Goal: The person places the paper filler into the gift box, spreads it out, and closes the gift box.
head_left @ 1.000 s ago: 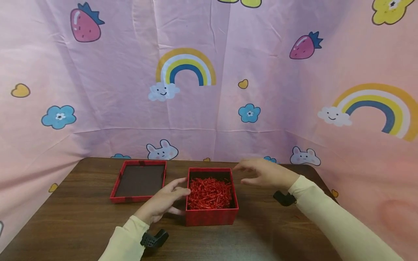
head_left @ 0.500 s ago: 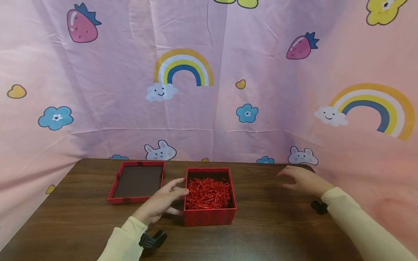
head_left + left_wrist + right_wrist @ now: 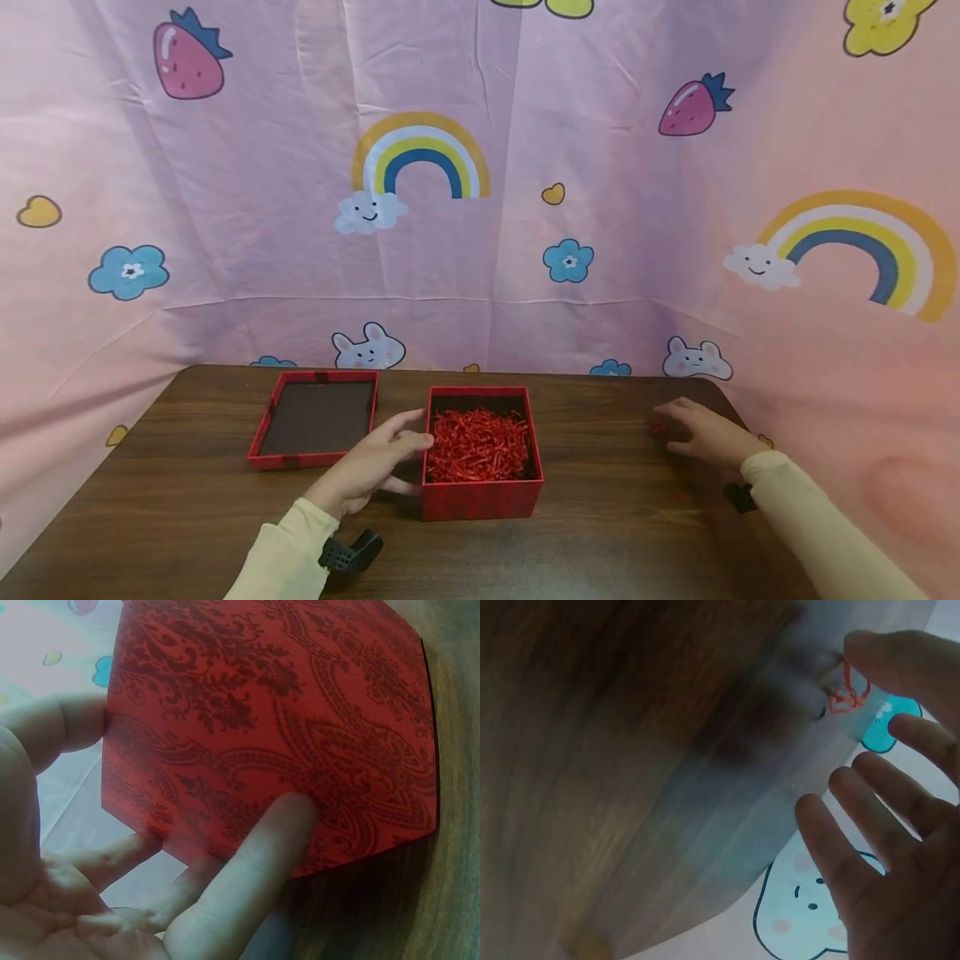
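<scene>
The red box [image 3: 480, 500] stands uncovered in the middle of the table, loosely filled with red shredded paper [image 3: 480, 446]. My left hand [image 3: 367, 467] rests against its left side, fingers spread; in the left wrist view, fingertips touch the patterned red wall [image 3: 262, 750]. To the right of the box, low over the table, is my right hand [image 3: 708, 432] with its fingers spread. A small red paper strand [image 3: 847, 696] shows by the thumb tip in the right wrist view; whether it touches the thumb I cannot tell.
The box lid [image 3: 258, 442] lies upturned on the left of the table, its dark inside facing up. A wooden table [image 3: 600, 533] bears everything. Behind it hangs a printed cloth [image 3: 450, 258] with rainbows and strawberries. Both wrists carry black cameras.
My right hand has moved from the box's right edge to the far right of the table, then lowered slightly; red shows under its fingertips. The left hand and box stay put.
</scene>
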Tool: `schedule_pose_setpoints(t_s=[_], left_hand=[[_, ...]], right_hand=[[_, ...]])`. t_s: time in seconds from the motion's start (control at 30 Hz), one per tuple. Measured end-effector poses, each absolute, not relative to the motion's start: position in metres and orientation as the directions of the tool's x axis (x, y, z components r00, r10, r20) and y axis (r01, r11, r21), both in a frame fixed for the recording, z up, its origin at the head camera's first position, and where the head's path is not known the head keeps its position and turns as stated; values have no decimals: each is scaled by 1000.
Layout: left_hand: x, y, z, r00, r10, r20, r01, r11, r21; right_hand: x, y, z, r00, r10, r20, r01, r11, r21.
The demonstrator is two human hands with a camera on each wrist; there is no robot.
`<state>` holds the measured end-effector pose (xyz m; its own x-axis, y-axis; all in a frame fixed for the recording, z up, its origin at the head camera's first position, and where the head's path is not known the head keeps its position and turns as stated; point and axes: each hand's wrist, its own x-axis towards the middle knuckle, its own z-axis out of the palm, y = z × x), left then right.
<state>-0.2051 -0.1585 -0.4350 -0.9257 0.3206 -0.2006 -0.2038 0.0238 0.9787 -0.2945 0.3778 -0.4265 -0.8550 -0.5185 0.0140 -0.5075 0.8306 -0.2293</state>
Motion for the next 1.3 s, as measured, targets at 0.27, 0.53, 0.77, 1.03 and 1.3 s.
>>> schedule_pose_setpoints(t_s=[0.27, 0.53, 0.77, 1.03, 1.3], left_hand=[[-205, -159, -435, -927, 318, -198, -203, 20, 979], [-205, -158, -437, -927, 316, -200, -206, 15, 978], [-204, -157, -436, -925, 321, -202, -207, 19, 978], [-205, -157, -434, -925, 324, -197, -203, 17, 979], [-205, -158, -435, -924, 322, -208, -213, 21, 977]], right_hand=[[-296, 374, -434, -841, -541, -8, -530, 826, -190], [-296, 370, -434, -854, -520, -5, -512, 842, -167], [-296, 367, -435, -861, -509, -12, -501, 851, -160], [-295, 367, -435, -854, -520, 7, -516, 847, -130], [-296, 364, -432, -846, -532, 39, -533, 837, -122]])
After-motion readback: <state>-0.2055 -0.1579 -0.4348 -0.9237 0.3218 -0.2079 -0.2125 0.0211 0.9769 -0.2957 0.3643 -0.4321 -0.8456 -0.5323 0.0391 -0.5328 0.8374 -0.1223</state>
